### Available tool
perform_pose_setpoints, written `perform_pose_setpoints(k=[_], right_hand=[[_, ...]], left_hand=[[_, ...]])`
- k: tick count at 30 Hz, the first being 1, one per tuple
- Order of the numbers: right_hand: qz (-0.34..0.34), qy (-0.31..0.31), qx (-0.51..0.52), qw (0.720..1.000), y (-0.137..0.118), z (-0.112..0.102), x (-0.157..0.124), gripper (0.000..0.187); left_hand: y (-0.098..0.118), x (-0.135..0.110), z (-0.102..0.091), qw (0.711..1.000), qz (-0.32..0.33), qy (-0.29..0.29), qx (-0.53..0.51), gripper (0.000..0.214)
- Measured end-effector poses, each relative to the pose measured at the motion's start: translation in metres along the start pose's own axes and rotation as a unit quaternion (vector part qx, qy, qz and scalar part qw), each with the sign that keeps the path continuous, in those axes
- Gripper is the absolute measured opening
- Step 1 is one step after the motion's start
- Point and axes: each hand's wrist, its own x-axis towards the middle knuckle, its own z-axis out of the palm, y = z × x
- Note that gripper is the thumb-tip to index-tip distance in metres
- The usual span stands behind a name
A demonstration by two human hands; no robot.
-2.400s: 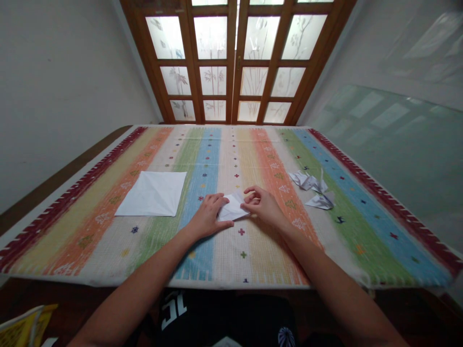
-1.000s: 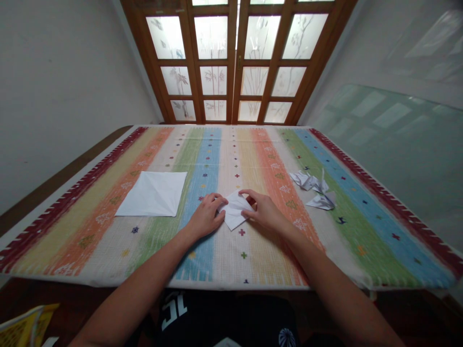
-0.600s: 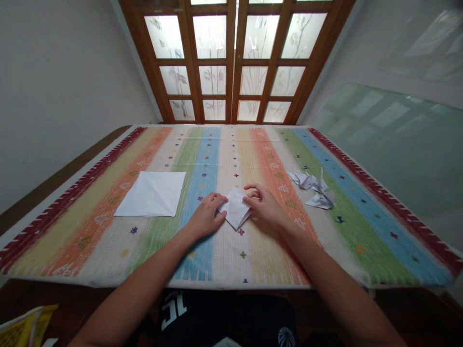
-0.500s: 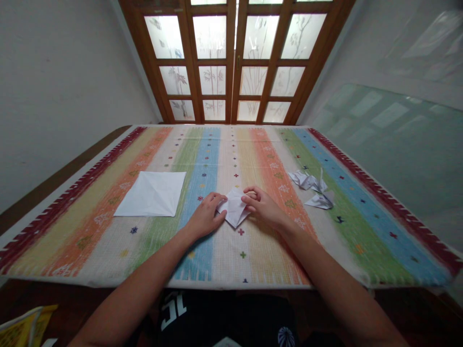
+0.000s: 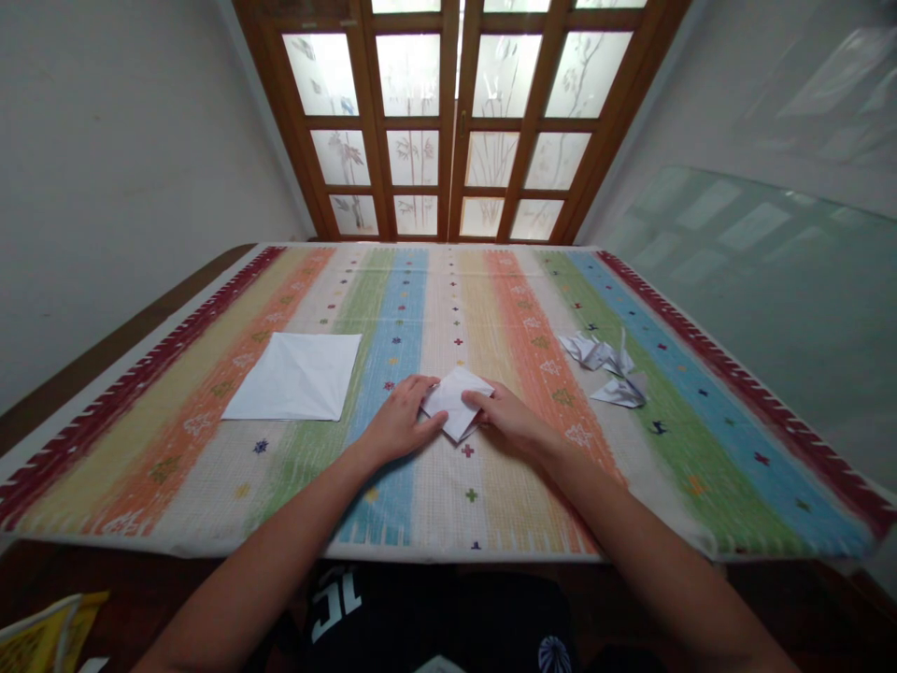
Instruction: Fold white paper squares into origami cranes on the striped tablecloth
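Between my hands is a small folded paper (image 5: 456, 404), white and roughly diamond-shaped, over the middle of the striped cloth. My left hand (image 5: 406, 419) grips its left corner, thumb on top and the other fingers along the edge. On the right side my right hand (image 5: 510, 417) pinches it, its thumb lying on the upper face and its fingers partly hidden beneath. A flat square of white paper (image 5: 298, 379) with faint creases lies to the left. Several folded paper cranes (image 5: 609, 365) sit together at the right.
A striped tablecloth (image 5: 448, 514) covers the table. Beyond its far edge stand wooden doors with glass panes (image 5: 413, 154). A glass panel (image 5: 771, 271) leans by the right wall. Something yellow (image 5: 56, 631) shows at the lower left, below the table.
The paper's side flaps now lie flatter, making a fuller diamond. My right thumb has moved left onto its face, and the right fingers have slid beneath the edge.
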Motion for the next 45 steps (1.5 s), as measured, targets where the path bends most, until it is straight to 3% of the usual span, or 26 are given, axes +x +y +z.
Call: perform_pose_setpoints(k=[7,12,14,18,21,23,29,33,36,41,45], right_hand=[[-0.003,-0.049,0.030,0.998,-0.006,0.000,-0.004,0.036],[-0.056,-0.180,-0.069,0.980,-0.010,-0.004,-0.010,0.057],[-0.079,-0.193,-0.136,0.968,-0.009,-0.004,-0.012,0.061],[-0.135,-0.148,-0.268,0.942,-0.007,-0.003,-0.013,0.042],[-0.167,-0.130,-0.318,0.924,-0.008,-0.002,-0.013,0.020],[-0.175,-0.129,-0.331,0.918,-0.010,-0.001,-0.015,0.016],[-0.197,-0.119,-0.341,0.911,-0.012,0.002,-0.018,0.024],[-0.248,-0.055,-0.354,0.900,-0.010,0.004,-0.014,0.018],[-0.255,-0.055,-0.353,0.899,-0.010,0.002,-0.013,0.006],[-0.237,-0.087,-0.346,0.904,-0.012,-0.002,-0.017,0.053],[-0.241,-0.060,-0.319,0.915,-0.012,0.002,-0.014,0.032]], left_hand=[[0.002,0.000,-0.002,1.000,0.016,-0.015,0.007,0.065],[0.002,0.000,-0.002,1.000,0.019,-0.022,0.007,0.069],[0.002,0.000,-0.001,1.000,0.018,-0.017,0.008,0.066],[0.000,0.000,0.001,1.000,0.015,-0.009,0.012,0.058],[0.000,0.000,0.001,1.000,0.013,-0.012,0.015,0.056],[0.000,0.000,0.001,1.000,0.014,-0.015,0.018,0.057],[0.003,0.000,0.000,0.999,0.024,-0.017,0.020,0.059],[0.006,0.000,0.001,0.999,0.024,-0.009,0.023,0.051],[0.007,0.000,0.003,1.000,0.019,-0.004,0.023,0.044],[0.008,0.002,0.002,0.999,0.010,-0.013,0.032,0.036],[0.009,0.001,0.001,0.999,0.019,-0.015,0.039,0.038]])
